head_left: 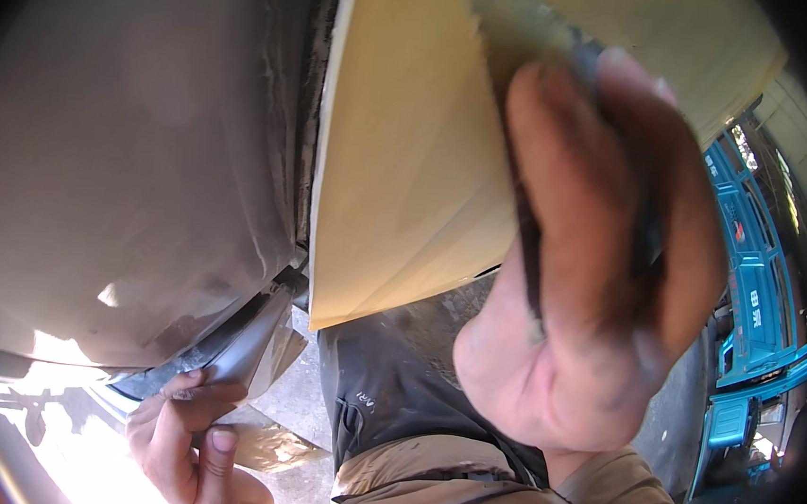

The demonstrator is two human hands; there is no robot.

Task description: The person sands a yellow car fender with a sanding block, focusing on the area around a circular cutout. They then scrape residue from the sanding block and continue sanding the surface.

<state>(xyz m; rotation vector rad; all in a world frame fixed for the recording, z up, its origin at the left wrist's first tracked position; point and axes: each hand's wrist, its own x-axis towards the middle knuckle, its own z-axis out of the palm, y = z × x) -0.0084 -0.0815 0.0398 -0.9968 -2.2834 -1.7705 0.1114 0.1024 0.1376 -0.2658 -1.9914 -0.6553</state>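
My right hand is raised close in front of a yellow-coated panel and blurred by motion. Its fingers are wrapped round a flat dark scraper, whose far edge reaches over the yellow surface; whether it touches cannot be told. Low on the left, my left hand has its fingers curled below the edge of a grey panel. Thin shiny sheets or blades lie right by these fingers, one with a yellowish-brown face. What exactly the left hand grips is partly hidden.
A dark upright gap separates the grey panel from the yellow one. My legs in dark trousers are beneath the yellow panel's lower edge. A blue truck stands at the right. Strong sunlight falls on the floor at lower left.
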